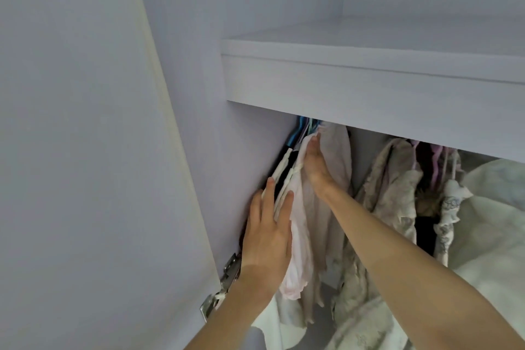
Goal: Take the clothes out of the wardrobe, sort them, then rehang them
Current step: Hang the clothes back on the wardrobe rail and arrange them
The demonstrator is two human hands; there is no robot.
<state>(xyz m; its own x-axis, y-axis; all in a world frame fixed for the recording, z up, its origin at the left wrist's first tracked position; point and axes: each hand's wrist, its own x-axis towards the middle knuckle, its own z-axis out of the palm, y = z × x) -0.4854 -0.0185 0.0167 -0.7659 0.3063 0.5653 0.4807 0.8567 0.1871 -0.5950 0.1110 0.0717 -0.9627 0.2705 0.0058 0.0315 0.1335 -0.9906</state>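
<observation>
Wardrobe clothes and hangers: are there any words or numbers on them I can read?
None can be read.
The shelf and the door are plain, with no label.
The patterned clothes carry only a printed pattern, too blurred to tell if it holds letters.
The pale clothes under the left hand and right hand show no tag.

left grip [268, 231] flat, right grip [314, 165] outstretched — fingers straight
</observation>
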